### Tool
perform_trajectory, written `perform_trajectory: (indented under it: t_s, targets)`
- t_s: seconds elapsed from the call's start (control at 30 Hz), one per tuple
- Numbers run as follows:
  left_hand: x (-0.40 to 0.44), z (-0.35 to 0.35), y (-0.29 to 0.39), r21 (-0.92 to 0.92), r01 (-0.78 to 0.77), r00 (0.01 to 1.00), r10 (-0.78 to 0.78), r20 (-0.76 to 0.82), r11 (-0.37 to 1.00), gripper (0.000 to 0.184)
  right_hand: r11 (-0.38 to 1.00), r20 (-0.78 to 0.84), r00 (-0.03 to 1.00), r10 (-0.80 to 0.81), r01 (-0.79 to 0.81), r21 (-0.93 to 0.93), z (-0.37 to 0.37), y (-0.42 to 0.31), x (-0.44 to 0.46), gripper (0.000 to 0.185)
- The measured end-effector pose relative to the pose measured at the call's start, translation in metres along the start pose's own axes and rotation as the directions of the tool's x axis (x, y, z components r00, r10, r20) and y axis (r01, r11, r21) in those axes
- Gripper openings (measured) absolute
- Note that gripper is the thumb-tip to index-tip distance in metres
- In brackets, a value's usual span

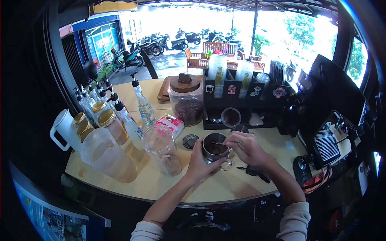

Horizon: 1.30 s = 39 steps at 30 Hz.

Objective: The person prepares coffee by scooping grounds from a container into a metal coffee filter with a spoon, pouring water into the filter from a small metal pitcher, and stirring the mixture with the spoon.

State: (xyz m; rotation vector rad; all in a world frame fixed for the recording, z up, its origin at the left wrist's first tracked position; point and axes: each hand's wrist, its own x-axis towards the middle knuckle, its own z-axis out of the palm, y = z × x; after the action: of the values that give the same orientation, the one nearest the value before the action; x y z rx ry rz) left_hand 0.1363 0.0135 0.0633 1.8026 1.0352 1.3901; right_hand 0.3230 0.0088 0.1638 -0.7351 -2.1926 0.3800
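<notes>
A round metal cup (209,156) with dark contents stands near the middle of the wooden counter (225,188). My left hand (200,160) is wrapped round its left and front side. Above the cup's right rim, my right hand (245,145) pinches a thin metal spoon (217,143) that reaches into the cup. Just left of my left hand are a small round metal lid (190,141) and a tall clear plastic container (165,156). Under my right forearm lies a black tool (257,172), partly hidden.
A big translucent jug (106,156), pump bottles (141,100) and gold-lidded jars (112,124) crowd the left. Behind stand a wood-lidded glass jar (186,100) and a black rack (241,112) with stacked cups. A coffee machine (327,140) is at the right.
</notes>
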Motion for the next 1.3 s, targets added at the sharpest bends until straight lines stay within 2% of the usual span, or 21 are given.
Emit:
perform_trajectory:
  t_s: [0.03,0.07,0.2,0.3,0.37,0.5,0.57,0.63,0.7,0.73,0.8,0.97,1.03,1.17,1.23,1.3]
  targets:
    - [0.0,0.0,-0.001,0.005,0.0,1.0,0.0,-0.006,1.0,0.087,1.0,0.015,1.0,0.016,-0.017,0.016,0.0,-0.002,0.0,0.005]
    - [0.0,0.001,-0.004,0.012,-0.018,1.0,0.018,-0.007,1.0,0.086,0.995,0.03,0.995,0.1,-0.1,0.002,-0.003,-0.001,0.0,0.006]
    - [0.0,0.001,-0.005,0.009,-0.03,1.0,0.03,-0.004,1.0,0.085,0.999,-0.007,1.0,0.029,-0.03,-0.044,0.001,0.001,0.004,0.006]
    - [0.0,0.001,-0.004,0.014,-0.012,1.0,0.012,-0.003,1.0,0.085,1.0,0.01,1.0,-0.004,0.004,0.027,0.005,0.003,0.002,0.007]
    - [-0.001,0.001,-0.006,0.009,-0.025,1.0,0.025,-0.008,1.0,0.085,0.997,-0.019,0.999,0.029,-0.031,-0.075,0.003,0.007,0.005,0.007]
    - [0.001,0.0,-0.002,-0.004,-0.022,1.0,0.022,0.002,1.0,0.085,1.0,0.011,1.0,0.01,-0.01,0.006,0.005,-0.001,0.002,0.007]
    - [0.0,0.001,-0.004,-0.002,-0.02,1.0,0.02,-0.003,1.0,0.085,0.993,0.008,0.997,0.073,-0.072,-0.096,0.001,-0.004,0.003,0.006]
    - [-0.001,0.001,-0.003,-0.001,-0.018,1.0,0.018,-0.007,1.0,0.085,0.991,-0.008,0.995,0.098,-0.099,-0.085,0.006,-0.002,0.004,0.006]
    - [0.0,0.001,0.0,-0.037,-0.001,1.0,0.001,0.002,0.999,0.085,1.0,0.014,1.0,0.0,0.0,-0.003,0.01,-0.003,0.002,0.008]
    - [0.0,0.001,-0.001,-0.037,-0.001,1.0,0.001,0.002,0.999,0.085,1.0,0.014,1.0,0.0,0.0,-0.003,0.008,-0.003,0.003,0.008]
    - [0.0,0.002,-0.005,-0.007,-0.039,0.999,0.039,-0.012,0.999,0.086,0.995,0.029,1.0,-0.009,0.012,-0.099,0.004,-0.003,0.006,0.01]
    - [0.0,0.002,-0.006,-0.017,-0.016,1.0,0.016,-0.012,1.0,0.086,0.999,0.028,0.999,0.019,-0.018,-0.03,0.007,-0.004,0.006,0.01]
    - [-0.001,0.002,-0.005,-0.036,0.0,1.0,0.0,0.001,0.999,0.086,0.991,-0.015,1.0,0.009,-0.011,-0.13,0.004,-0.006,0.009,0.01]
    - [0.0,0.003,-0.009,-0.045,-0.002,1.0,0.001,-0.004,0.999,0.085,0.991,-0.055,0.997,0.057,-0.063,-0.121,0.004,-0.008,0.009,0.01]
    - [-0.001,0.003,-0.007,-0.043,0.0,1.0,-0.001,-0.009,0.999,0.085,0.99,-0.075,0.995,-0.059,0.048,-0.135,0.007,-0.008,0.006,0.01]
    - [-0.001,0.002,-0.003,-0.026,-0.011,1.0,0.011,-0.012,1.0,0.084,0.987,-0.041,0.996,-0.073,0.066,-0.147,0.007,-0.011,0.003,0.011]
